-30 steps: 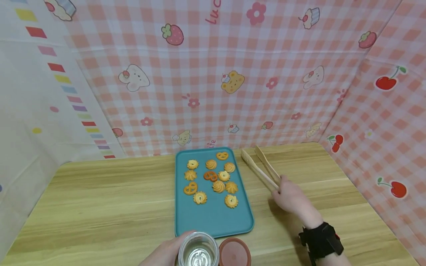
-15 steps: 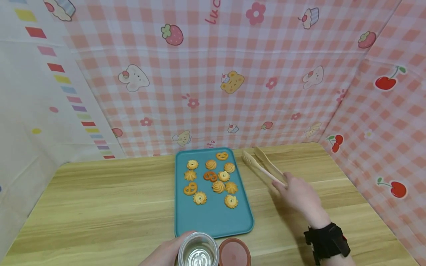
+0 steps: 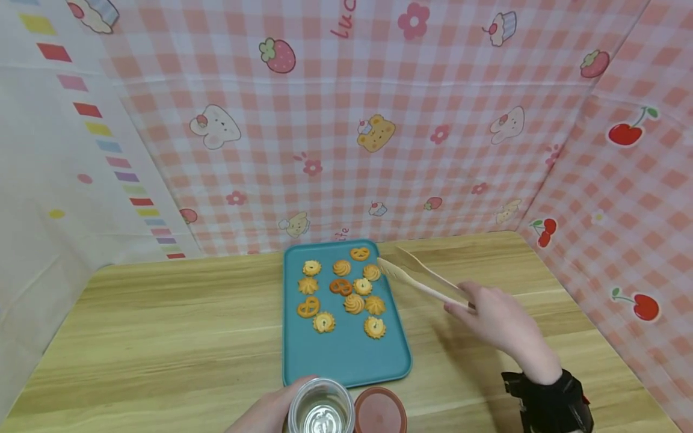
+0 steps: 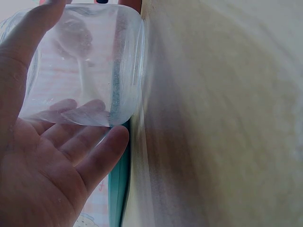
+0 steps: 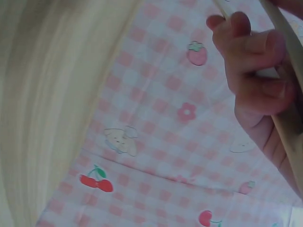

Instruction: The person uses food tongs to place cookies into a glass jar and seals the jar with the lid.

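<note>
My right hand (image 3: 503, 322) holds a pair of wooden tongs (image 3: 422, 288), its fingers wrapped around them in the right wrist view. The tongs' arms are spread with nothing between them, and one tip overlaps the right edge of a teal tray (image 3: 346, 361). Several small cookies and pretzels (image 3: 360, 254) lie on the tray. At the front, my left hand (image 3: 265, 412) grips a clear jar (image 4: 94, 61) from the side, thumb on one side and fingers on the other. The jar stands upright without a lid and looks empty inside.
A reddish-brown round lid (image 3: 381, 412) lies right beside the jar, near the tray's front edge. Behind the wooden table (image 3: 178, 337) rises a pink checked cloth (image 3: 303, 120), with another cloth wall (image 3: 617, 252) along the right side.
My right hand has lifted the tongs and drawn slightly right and back, while the tips have swung left to the tray's edge. The left hand and jar stay put.
</note>
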{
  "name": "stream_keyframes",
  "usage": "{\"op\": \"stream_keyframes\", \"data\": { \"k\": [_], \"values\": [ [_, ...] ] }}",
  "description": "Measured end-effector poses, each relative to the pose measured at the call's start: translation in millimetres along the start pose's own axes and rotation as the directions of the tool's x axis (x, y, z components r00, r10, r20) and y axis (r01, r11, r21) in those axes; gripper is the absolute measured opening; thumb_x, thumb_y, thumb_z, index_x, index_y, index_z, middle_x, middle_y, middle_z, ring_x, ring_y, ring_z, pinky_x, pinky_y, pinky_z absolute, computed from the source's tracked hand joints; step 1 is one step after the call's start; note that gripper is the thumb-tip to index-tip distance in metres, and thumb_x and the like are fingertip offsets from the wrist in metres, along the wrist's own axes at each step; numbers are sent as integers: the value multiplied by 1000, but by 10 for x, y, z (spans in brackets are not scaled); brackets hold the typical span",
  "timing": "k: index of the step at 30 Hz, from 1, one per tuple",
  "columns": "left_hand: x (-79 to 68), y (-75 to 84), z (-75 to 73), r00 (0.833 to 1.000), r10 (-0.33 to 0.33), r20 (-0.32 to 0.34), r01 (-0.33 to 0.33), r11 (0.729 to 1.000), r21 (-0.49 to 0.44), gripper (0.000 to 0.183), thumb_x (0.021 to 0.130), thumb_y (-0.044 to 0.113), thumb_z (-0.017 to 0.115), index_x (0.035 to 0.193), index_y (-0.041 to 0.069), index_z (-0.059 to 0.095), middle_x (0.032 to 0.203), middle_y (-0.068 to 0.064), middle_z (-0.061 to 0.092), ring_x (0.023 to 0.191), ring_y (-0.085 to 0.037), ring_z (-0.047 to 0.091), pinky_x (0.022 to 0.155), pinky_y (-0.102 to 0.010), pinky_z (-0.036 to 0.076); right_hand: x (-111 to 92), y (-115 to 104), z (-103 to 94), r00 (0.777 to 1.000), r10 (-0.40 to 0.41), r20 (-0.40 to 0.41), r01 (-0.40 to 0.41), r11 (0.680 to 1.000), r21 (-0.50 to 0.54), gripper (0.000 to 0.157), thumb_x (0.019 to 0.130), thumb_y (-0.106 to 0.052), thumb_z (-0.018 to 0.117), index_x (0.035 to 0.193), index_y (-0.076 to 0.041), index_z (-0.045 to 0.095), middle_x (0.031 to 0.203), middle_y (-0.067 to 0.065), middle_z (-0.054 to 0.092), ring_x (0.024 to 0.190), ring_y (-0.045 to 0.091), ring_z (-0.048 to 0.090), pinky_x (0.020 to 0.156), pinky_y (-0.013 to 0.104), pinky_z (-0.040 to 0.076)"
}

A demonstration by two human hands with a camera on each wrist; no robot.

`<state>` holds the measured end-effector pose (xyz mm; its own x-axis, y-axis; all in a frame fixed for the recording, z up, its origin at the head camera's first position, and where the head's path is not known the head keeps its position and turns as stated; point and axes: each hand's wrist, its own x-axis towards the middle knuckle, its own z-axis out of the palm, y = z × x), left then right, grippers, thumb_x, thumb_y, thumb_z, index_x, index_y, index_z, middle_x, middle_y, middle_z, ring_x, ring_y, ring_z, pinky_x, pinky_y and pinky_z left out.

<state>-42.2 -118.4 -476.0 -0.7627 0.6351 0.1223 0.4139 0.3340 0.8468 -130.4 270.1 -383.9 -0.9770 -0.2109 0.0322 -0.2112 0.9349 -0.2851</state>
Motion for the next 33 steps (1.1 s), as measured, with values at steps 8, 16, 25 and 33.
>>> {"op": "stream_keyframes", "data": {
  "k": [8,16,25,33],
  "values": [
    [-11,-23,3,1000,13,-7,-13,1000,18,74,78,45,76,141,28,43,121,9,61,107,-11,59,87,-34,48,-115,-90,-107,996,-85,21,85,996,-21,45,88,-44,65,117,-9,66,55,-10,40,46,4,33,42,24,29],
    [-11,-14,-3,1000,4,-5,-4,1000,15,74,77,45,77,141,28,43,121,10,61,107,-11,59,87,-34,48,-290,-209,-255,980,-189,61,191,981,-21,23,89,-50,62,89,-26,59,53,-15,29,45,0,24,43,19,23],
    [-13,-35,3,999,34,-19,-33,998,58,73,78,46,76,141,28,43,122,11,60,107,-10,58,87,-34,48,-341,-220,-274,953,-278,122,283,959,-23,19,88,-44,66,83,-29,54,55,-16,22,48,-2,20,45,18,20],
    [-11,-29,1,1000,18,-10,-18,999,40,72,78,46,75,141,29,43,121,11,60,107,-10,59,87,-34,48,-326,-200,-272,950,-260,171,271,962,-44,18,85,-43,68,90,-28,59,55,-16,25,47,-1,23,44,19,21]
  ]
}}
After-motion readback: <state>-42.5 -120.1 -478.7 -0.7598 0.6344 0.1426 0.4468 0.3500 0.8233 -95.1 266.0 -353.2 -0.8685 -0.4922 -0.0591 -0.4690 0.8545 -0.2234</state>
